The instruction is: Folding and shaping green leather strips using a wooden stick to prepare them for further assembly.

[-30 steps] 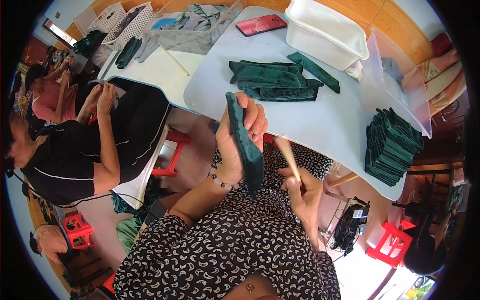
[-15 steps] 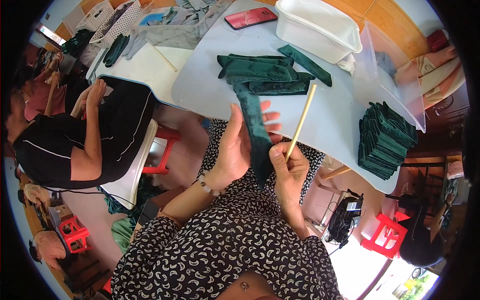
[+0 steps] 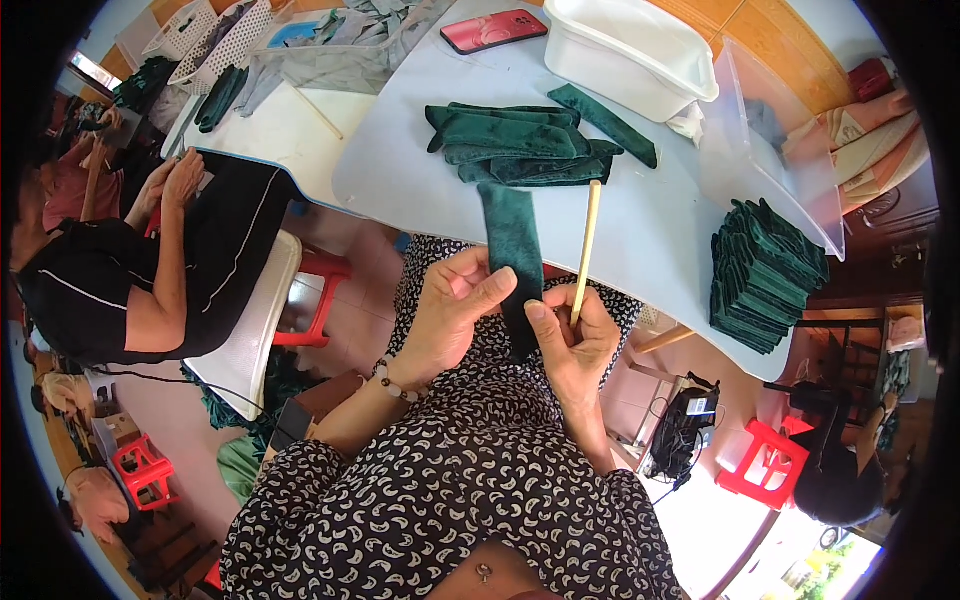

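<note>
Since half a second ago, the left hand [image 3: 447, 310] has gone from spread open to pinching a green strip [image 3: 513, 235], and the right hand's thin stick [image 3: 588, 240] has tipped closer to upright. In the head view, the left grip is closed, thumb in front and fingers behind the strip, which runs lengthwise above the lap, near the edge of the desk [image 3: 390, 175]. The right hand [image 3: 578, 345] has a closed grip on the smooth, pale, round stick, its thumb tip at the strip's edge. The strip is flat, narrow and velvety, with a mottled sheen. On the desk lie a loose pile [image 3: 515, 145] of similar strips, one separate strip [image 3: 605, 125] with a slanted end, and a tightly layered stack [image 3: 765, 280]; overlap prevents counting the pile and stack. Behind are one white plastic tub [image 3: 625, 60] with rounded corners, one clear box [image 3: 745, 150] and one red phone [image 3: 493, 32]. Farther left, another clear tub [image 3: 340, 70] holds crumpled grey cloth, beside two white perforated baskets [image 3: 205, 75], one containing dark cloth.
</note>
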`<state>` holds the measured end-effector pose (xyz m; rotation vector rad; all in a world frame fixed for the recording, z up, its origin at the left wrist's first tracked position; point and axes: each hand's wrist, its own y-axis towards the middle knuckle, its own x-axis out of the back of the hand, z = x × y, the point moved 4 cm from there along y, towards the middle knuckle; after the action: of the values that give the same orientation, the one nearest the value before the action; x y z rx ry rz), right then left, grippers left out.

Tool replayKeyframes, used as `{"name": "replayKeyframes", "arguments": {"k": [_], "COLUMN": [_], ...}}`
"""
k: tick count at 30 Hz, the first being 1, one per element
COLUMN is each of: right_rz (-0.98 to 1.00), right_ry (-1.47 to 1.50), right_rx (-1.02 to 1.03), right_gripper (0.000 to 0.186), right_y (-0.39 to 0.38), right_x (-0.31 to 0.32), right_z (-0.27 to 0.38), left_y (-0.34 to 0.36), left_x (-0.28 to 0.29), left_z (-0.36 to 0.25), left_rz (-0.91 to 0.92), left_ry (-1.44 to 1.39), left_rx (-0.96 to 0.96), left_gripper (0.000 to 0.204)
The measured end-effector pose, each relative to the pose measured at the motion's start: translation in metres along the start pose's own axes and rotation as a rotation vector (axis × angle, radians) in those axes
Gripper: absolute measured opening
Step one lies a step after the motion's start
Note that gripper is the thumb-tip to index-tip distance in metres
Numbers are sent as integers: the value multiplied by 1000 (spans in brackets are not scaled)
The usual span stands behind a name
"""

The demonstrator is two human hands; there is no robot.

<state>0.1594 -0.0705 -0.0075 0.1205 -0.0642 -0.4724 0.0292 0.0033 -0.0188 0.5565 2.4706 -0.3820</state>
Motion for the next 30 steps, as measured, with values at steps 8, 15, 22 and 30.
{"name": "replayKeyframes", "arguments": {"k": [8, 15, 22, 30], "right_rz": [18, 42, -47, 41], "right_ry": [156, -104, -102, -13], "right_rx": [-57, 100, 18, 10], "right_gripper": [13, 28, 26, 40], "right_y": [-3, -2, -11, 3], "right_x": [2, 30, 66, 15], "right_z": [-5, 1, -13, -6], "left_y": [1, 1, 1, 0], "left_x": [1, 6, 1, -3], "left_z": [-1, -7, -13, 5], "left_rz": [84, 45, 16, 88], "left_ry": [-17, 28, -12, 93], "left_rx": [-41, -80, -52, -19], "left_gripper": [16, 23, 27, 25]}}
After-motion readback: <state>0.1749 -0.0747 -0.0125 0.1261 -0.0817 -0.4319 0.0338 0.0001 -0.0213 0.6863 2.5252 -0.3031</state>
